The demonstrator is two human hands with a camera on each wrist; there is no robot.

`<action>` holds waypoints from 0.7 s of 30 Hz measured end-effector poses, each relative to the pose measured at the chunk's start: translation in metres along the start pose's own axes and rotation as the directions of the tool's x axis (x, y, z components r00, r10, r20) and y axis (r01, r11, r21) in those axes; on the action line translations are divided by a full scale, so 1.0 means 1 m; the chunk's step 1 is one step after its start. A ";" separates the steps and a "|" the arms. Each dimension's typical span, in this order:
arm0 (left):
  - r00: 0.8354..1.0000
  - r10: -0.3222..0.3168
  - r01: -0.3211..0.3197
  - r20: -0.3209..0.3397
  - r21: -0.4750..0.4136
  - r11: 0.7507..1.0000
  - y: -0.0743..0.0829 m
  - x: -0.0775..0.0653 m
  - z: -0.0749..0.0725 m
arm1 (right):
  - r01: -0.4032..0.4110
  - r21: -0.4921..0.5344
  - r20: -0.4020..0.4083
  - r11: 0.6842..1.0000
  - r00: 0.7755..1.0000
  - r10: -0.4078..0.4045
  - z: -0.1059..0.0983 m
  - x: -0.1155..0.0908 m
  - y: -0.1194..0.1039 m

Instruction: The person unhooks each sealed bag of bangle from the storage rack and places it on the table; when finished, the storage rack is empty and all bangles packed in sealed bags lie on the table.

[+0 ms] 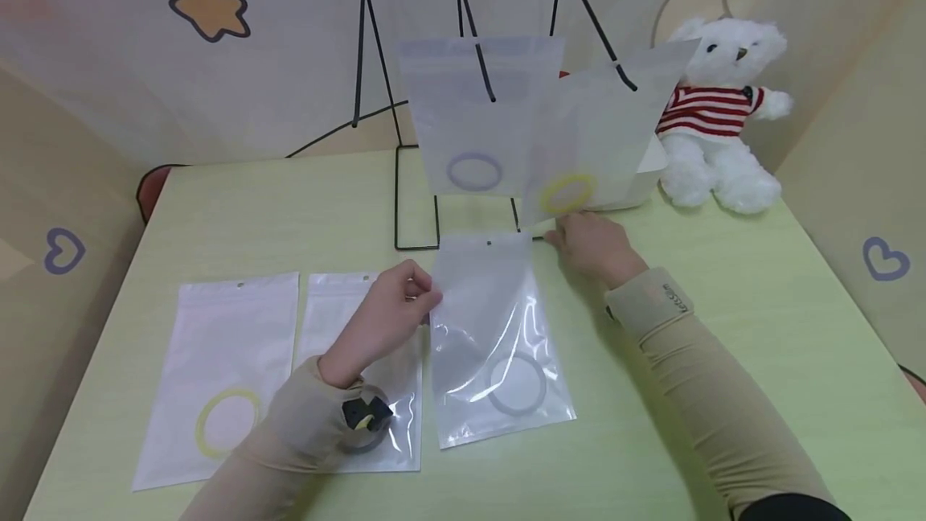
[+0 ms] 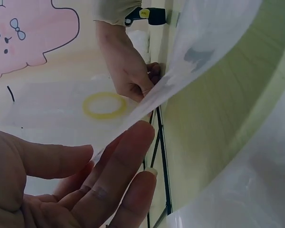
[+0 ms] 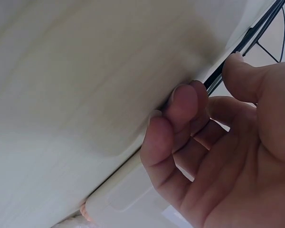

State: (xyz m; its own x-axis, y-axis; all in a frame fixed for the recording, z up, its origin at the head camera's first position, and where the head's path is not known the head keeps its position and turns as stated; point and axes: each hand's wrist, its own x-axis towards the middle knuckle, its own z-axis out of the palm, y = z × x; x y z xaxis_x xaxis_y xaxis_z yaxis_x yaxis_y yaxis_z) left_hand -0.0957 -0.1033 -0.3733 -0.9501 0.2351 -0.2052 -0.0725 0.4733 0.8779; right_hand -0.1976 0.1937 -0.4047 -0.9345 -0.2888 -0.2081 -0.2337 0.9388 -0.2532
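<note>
Clear bag [image 1: 495, 328] here at 6 o'clock from rack [image 1: 396, 199], grey ring [image 1: 543, 383] inside; seemingly light, limp, slippery, best gripped by top band. And bag's 10 o'clock edge is pinched by left hand [image 1: 387, 312], thumb against fingers. Bag's 1 o'clock: rack's base wire apparently held by right hand [image 1: 596, 248], fingers curled. Beyond, two bags [image 1: 477, 115] hung on hooks [image 1: 626, 79].
</note>
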 end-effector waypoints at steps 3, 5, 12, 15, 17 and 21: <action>1.000 0.000 0.000 0.002 0.074 0.997 -0.003 0.001 0.001 | -0.002 0.010 0.009 1.000 1.000 0.002 -0.001 -0.001 -0.001; 1.000 0.017 -0.017 -0.003 0.122 0.992 -0.005 0.002 0.002 | -0.005 0.010 0.010 1.000 1.000 0.005 -0.002 -0.001 -0.002; 0.999 0.047 -0.046 0.000 0.205 0.978 -0.009 0.003 0.003 | -0.006 0.006 0.020 1.000 1.000 0.006 -0.003 -0.001 -0.002; 1.000 0.029 -0.029 0.004 0.276 0.961 -0.011 0.004 0.003 | -0.004 0.001 0.021 1.000 1.000 0.004 -0.002 -0.001 -0.002; 1.000 0.011 -0.017 0.019 0.331 0.944 -0.012 0.005 0.001 | -0.004 -0.001 0.022 1.000 1.000 0.004 -0.002 -0.001 -0.002; 0.998 -0.028 0.003 0.056 0.405 0.914 -0.014 0.008 -0.005 | -0.009 -0.004 0.020 1.000 1.000 0.009 -0.002 0.000 -0.002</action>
State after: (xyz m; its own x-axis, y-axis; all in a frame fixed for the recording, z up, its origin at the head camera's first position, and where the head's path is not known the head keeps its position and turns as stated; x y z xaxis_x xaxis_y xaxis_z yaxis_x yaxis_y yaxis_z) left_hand -0.1035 -0.1122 -0.3846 -0.9293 0.2684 -0.2536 0.0536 0.7775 0.6266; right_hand -0.1977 0.1927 -0.4024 -0.9309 -0.2844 -0.2292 -0.2267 0.9418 -0.2481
